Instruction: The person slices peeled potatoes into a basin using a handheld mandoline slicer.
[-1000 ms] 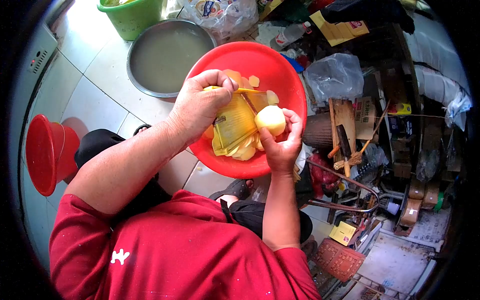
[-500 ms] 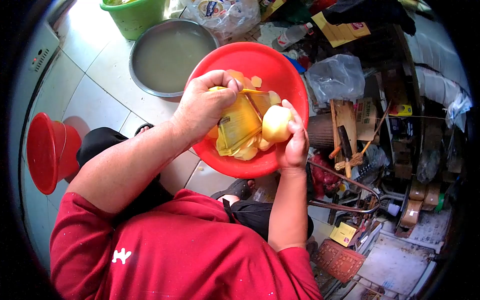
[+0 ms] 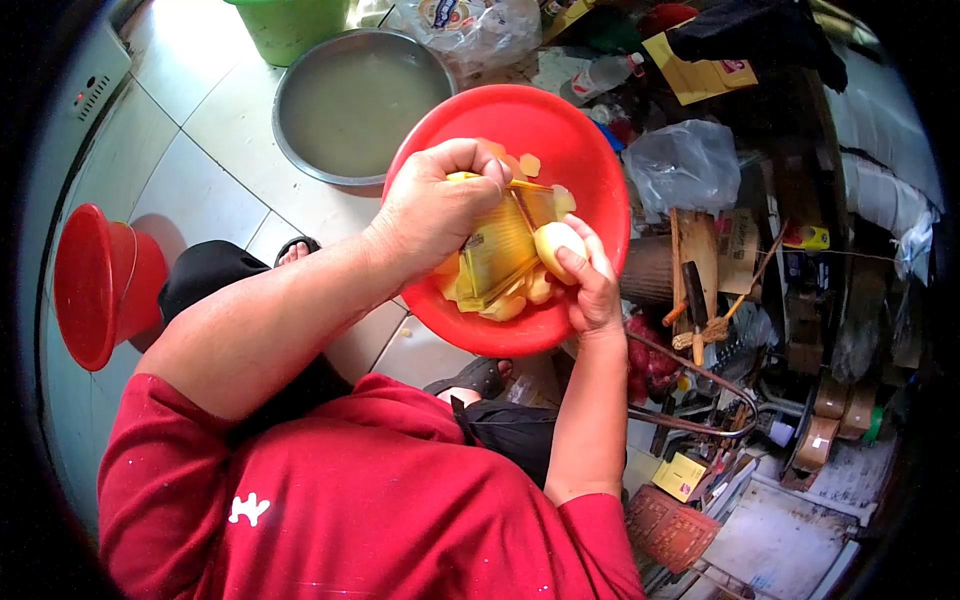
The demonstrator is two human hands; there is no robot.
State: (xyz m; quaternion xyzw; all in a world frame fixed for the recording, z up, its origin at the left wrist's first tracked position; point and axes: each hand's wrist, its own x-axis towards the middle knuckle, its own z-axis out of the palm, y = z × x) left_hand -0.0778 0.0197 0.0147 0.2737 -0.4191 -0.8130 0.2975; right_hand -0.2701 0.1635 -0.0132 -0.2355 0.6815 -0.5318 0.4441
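My left hand (image 3: 448, 198) is closed around the top end of a yellow slicer (image 3: 492, 252), which slants down into a red basin (image 3: 606, 205). In my right hand (image 3: 594, 284) is a peeled potato (image 3: 558, 247), held by thumb and fingers at the slicer's right edge. Whether the potato touches the blade I cannot tell. Pale yellow potato slices (image 3: 503, 307) lie in the basin below and around the slicer, partly hidden by it and by my left hand.
Behind the basin, a metal bowl of cloudy water (image 3: 362, 105) stands on the tiles near a green tub (image 3: 292, 28). A red bucket (image 3: 88, 290) is at the left. To the right are a plastic bag (image 3: 683, 168), a hammer (image 3: 694, 308) and a bent metal frame (image 3: 735, 428).
My right hand has turned the potato, so it shows a narrower side against the slicer. My left hand keeps its hold. The whole view has shifted slightly.
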